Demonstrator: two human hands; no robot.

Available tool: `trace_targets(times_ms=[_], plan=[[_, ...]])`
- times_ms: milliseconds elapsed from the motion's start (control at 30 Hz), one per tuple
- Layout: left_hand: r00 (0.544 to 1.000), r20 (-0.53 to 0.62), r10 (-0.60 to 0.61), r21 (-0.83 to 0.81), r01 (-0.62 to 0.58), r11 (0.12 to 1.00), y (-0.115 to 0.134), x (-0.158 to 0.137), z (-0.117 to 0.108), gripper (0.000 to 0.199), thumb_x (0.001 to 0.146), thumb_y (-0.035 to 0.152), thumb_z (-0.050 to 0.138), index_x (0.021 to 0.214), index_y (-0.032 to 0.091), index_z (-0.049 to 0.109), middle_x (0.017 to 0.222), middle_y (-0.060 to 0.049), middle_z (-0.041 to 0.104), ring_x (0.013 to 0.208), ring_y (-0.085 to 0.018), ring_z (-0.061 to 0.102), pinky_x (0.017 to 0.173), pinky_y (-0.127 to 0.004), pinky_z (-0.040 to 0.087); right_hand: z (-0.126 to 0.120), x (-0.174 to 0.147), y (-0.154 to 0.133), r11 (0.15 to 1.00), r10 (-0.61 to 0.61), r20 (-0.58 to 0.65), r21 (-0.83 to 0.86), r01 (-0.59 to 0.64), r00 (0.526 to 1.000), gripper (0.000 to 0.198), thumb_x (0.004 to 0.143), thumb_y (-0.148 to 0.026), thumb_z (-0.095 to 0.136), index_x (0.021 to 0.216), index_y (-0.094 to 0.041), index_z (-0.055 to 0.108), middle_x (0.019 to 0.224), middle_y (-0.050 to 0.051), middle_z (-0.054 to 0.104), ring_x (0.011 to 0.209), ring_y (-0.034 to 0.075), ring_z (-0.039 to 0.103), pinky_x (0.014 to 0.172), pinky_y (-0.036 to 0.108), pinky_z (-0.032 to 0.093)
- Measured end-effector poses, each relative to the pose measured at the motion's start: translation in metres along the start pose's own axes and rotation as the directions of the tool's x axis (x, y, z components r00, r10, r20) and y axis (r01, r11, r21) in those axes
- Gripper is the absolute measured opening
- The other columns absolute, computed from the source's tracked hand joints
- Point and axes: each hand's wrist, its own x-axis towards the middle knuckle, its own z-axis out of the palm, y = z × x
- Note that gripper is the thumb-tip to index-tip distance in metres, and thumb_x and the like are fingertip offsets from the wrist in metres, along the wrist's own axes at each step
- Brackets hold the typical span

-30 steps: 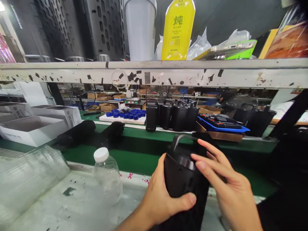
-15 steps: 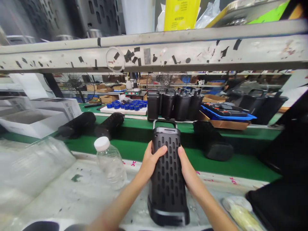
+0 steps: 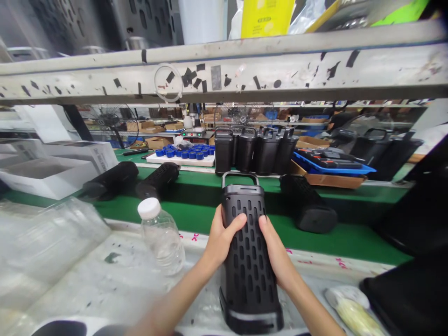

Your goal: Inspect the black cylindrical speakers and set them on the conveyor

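Right now both hands grip a black perforated speaker housing (image 3: 249, 252), upright on the white bench edge (image 3: 115, 280) w/ its metal handle on top. Left hand (image 3: 221, 238) wraps its left side, thumb across the front; right hand (image 3: 276, 254) clasps the right side. Clear plastic bottle (image 3: 161, 238) stands just left. Similar housings (image 3: 254, 149) line up beyond the green conveyor belt (image 3: 196, 205).

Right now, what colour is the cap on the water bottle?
White: the cap on the clear water bottle shows best in the head view.
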Motion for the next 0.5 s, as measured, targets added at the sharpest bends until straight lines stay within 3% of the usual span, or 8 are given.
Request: trace_targets(times_ms=[100, 233, 433, 500], plan=[[0.969, 0.085, 0.232, -0.003, -0.233, 0.972, 0.003, -0.006, -0.002, 0.061, 0.076, 0.04, 0.072, 0.128, 0.02, 0.047, 0.13, -0.011, 0.059, 0.122, -0.029, 0.056, 0.106, -0.039, 0.042, -0.006, -0.004, 0.004, 0.985, -0.168, 0.021, -0.021, 0.169, 0.986, 0.067, 0.093, -0.06, 0.052, 0.147, -0.022, 0.042, 0.149, 0.008, 0.047, 0.139, 0.027, 0.041, 0.119, 0.045, 0.031], [0.834, 0.219, 0.507, -0.089, -0.5, 0.861, 0.006, -0.009, -0.004, 0.082, 0.064, 0.035, 0.076, 0.135, 0.024, 0.038, 0.127, -0.01, 0.061, 0.116, -0.032, 0.06, 0.103, -0.041, 0.046, -0.013, -0.008, 0.006, 0.894, -0.445, 0.061, -0.032, 0.447, 0.894, 0.073, 0.084, -0.063, 0.064, 0.143, -0.023, 0.046, 0.136, 0.009, 0.057, 0.124, 0.029, 0.055, 0.106, 0.039, 0.046], [0.634, 0.311, 0.708, -0.241, -0.668, 0.704, 0.018, -0.007, 0.002, 0.09, 0.069, 0.043, 0.073, 0.144, 0.026, 0.026, 0.13, -0.015, 0.059, 0.119, -0.038, 0.06, 0.105, -0.052, 0.046, -0.01, -0.015, -0.001, 0.793, -0.609, 0.08, 0.039, 0.608, 0.789, 0.056, 0.085, -0.061, 0.065, 0.128, -0.028, 0.054, 0.116, 0.007, 0.068, 0.099, 0.025, 0.069, 0.083, 0.031, 0.058], [0.647, 0.309, 0.697, -0.201, -0.672, 0.712, 0.021, -0.006, 0.003, 0.097, 0.064, 0.053, 0.073, 0.145, 0.025, 0.026, 0.131, -0.016, 0.058, 0.12, -0.04, 0.059, 0.105, -0.053, 0.046, -0.008, -0.018, 0.004, 0.785, -0.62, 0.088, 0.079, 0.615, 0.78, 0.057, 0.085, -0.061, 0.065, 0.131, -0.03, 0.051, 0.112, 0.006, 0.07, 0.095, 0.025, 0.07, 0.079, 0.03, 0.059]])
